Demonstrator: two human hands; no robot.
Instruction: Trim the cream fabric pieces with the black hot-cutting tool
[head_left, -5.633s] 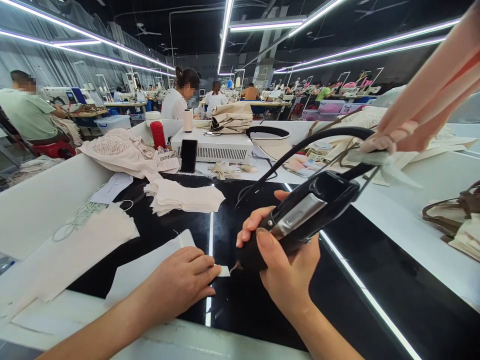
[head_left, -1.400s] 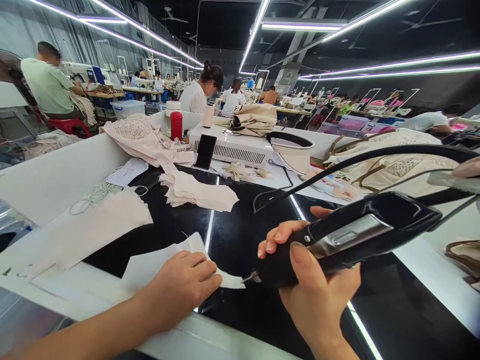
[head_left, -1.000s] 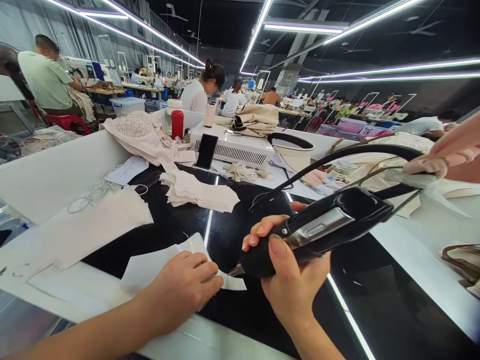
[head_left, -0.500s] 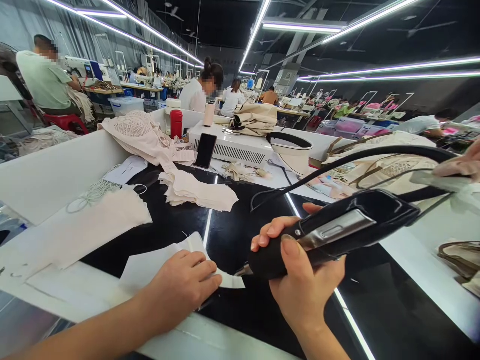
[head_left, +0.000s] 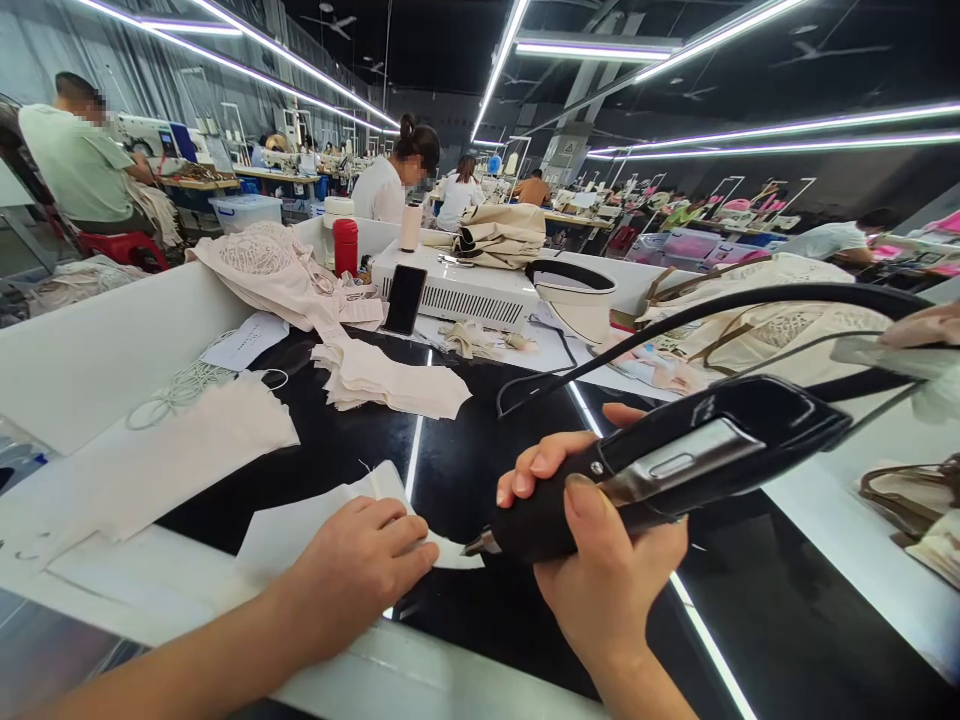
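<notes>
Landmark: black tabletop [head_left: 337, 450]. On its near left part lies the white piece [head_left: 289, 525], under our left hand [head_left: 367, 550], palm down with fingers bent; we cannot tell whether these pinch it or only press. Over the tabletop's right part, our right hand [head_left: 611, 565] is wrapped around the black power tool [head_left: 780, 430], its metal tip [head_left: 484, 543] angled down at the curved white tail [head_left: 456, 556]. Our 2 hands are apart, the tail and tip between them. Risks, as we judge them: the tip points toward our left fingers, so a slip could hurt them; too light a press could let the piece skid on the glossy tabletop; a tug on the black cable [head_left: 810, 292], arching above the tabletop's right side, could jerk the tool off line. Hidden or unclear: our left hand covers where tail and piece would meet, so we cannot confirm they are 1 sheet; contact at the tip is too small to settle; the pale tied cloth [head_left: 926, 345], right of the tabletop, is cut off by the frame.
</notes>
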